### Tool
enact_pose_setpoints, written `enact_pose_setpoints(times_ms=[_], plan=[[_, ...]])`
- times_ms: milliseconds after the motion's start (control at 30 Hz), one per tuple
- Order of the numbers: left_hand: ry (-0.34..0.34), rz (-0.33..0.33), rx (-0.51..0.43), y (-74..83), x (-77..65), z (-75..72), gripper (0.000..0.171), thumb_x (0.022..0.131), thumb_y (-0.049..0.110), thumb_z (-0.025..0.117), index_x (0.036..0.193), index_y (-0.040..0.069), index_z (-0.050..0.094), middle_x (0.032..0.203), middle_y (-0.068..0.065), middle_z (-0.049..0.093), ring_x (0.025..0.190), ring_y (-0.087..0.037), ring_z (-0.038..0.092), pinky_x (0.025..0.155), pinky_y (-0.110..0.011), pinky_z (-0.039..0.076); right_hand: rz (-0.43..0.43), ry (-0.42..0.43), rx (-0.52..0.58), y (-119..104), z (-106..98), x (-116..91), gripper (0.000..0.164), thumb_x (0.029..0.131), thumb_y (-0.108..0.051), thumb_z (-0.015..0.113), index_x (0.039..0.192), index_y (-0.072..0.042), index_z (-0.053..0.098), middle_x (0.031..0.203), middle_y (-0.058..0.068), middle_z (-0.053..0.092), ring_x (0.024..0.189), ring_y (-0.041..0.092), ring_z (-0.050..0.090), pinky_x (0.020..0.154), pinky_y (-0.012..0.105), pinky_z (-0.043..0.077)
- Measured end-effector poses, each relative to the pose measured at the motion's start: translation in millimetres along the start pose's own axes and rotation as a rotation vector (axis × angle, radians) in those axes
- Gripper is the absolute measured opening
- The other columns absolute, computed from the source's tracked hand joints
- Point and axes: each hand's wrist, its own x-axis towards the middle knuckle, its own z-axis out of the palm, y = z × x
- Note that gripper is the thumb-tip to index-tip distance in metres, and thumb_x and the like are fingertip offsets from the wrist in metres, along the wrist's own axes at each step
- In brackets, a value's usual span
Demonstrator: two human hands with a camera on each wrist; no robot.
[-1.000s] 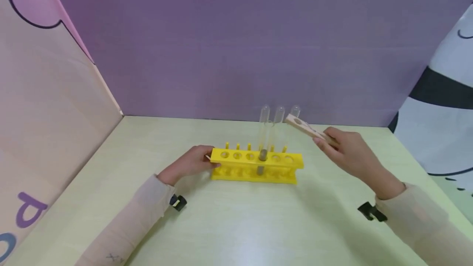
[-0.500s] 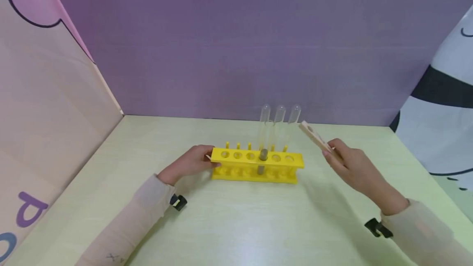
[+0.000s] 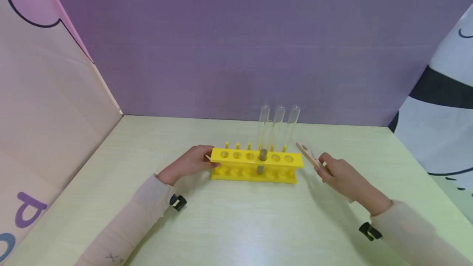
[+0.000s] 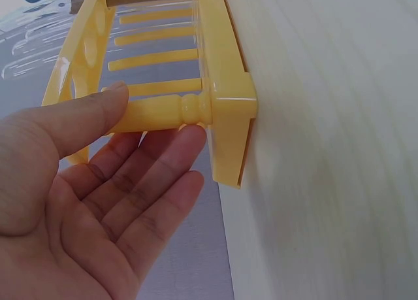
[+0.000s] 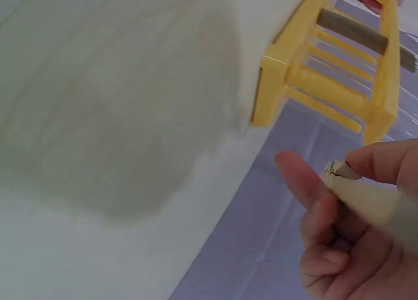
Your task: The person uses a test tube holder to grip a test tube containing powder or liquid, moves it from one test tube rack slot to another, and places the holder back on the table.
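Note:
A yellow test tube rack (image 3: 256, 158) stands on the table. My left hand (image 3: 195, 159) grips the post at its left end, as the left wrist view (image 4: 117, 176) also shows. One upright test tube (image 3: 262, 155) with grey-brown contents sits in a rack hole right of the middle. Three clear test tubes (image 3: 294, 115) stand upside down on the rear pegs, at the right half. Just right of the rack, my right hand (image 3: 341, 177) holds a wooden test tube holder (image 3: 307, 153) between thumb and fingers. Its head points up and left, apart from the rack and the tubes.
The pale tabletop (image 3: 236, 225) extends in front of the rack and to both sides. A purple backdrop (image 3: 240, 44) rises at the table's rear edge, with printed panels at left (image 3: 48, 93) and right (image 3: 443, 126).
My right hand first drew right, away from the upside-down tubes. It then came lower and slightly left with the test tube holder. My left hand and the rack stayed in place.

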Motion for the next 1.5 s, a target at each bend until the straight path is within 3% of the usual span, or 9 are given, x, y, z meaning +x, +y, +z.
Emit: enact_pose_setpoints(times_ms=[333, 500, 633, 1167, 1500], plan=[[-0.001, 0.0, 0.007, -0.5, 0.5, -0.1, 0.03, 0.087, 0.013, 0.068, 0.115, 0.006, 0.061, 0.108, -0.003, 0.064, 0.089, -0.018, 0.055, 0.079, -0.031, 0.049, 0.061, 0.014, -0.175, -0.9, 17.7, 10.2, 0.019, 0.093, -0.019, 0.056, 0.09, 0.0, 0.055, 0.056, -0.002, 0.047, 0.046, 0.012, 0.04, 0.043, 0.027, 0.035], [0.001, 0.0, 0.007, 0.5, -0.6, 0.1, 0.029, 0.087, 0.013, 0.068, 0.115, 0.006, 0.061, 0.107, -0.003, 0.064, 0.088, -0.018, 0.055, 0.078, -0.031, 0.049, 0.124, -0.017, -0.239, -2.0, 25.9, 14.9, 0.022, 0.092, -0.021, 0.054, 0.078, -0.005, 0.049, 0.057, 0.001, 0.044, 0.049, 0.015, 0.041, 0.045, 0.028, 0.034], [0.001, 0.002, 0.012, -0.2, -0.1, 0.5, 0.029, 0.087, 0.013, 0.068, 0.114, 0.006, 0.062, 0.107, -0.003, 0.064, 0.088, -0.017, 0.055, 0.078, -0.031, 0.049, 0.181, -0.069, -0.246, -3.2, 30.3, 18.1, 0.026, 0.094, -0.025, 0.052, 0.077, -0.006, 0.047, 0.059, 0.003, 0.043, 0.051, 0.017, 0.042, 0.047, 0.029, 0.035], [0.008, -0.008, 0.027, -1.6, 0.9, 1.5, 0.028, 0.087, 0.014, 0.068, 0.114, 0.007, 0.062, 0.104, -0.002, 0.064, 0.086, -0.017, 0.054, 0.077, -0.03, 0.048, 0.258, -0.192, -0.188, -9.9, 38.7, 29.4, 0.027, 0.091, -0.026, 0.053, 0.07, -0.01, 0.047, 0.059, 0.001, 0.043, 0.051, 0.013, 0.041, 0.047, 0.025, 0.033], [0.01, -0.017, 0.021, -0.2, 1.3, 1.6, 0.03, 0.087, 0.013, 0.068, 0.115, 0.007, 0.062, 0.106, -0.002, 0.064, 0.087, -0.017, 0.055, 0.078, -0.031, 0.048, 0.288, -0.206, -0.192, -13.7, 40.6, 30.8, 0.028, 0.091, -0.027, 0.054, 0.071, -0.009, 0.048, 0.059, 0.001, 0.043, 0.05, 0.013, 0.041, 0.047, 0.025, 0.033]])
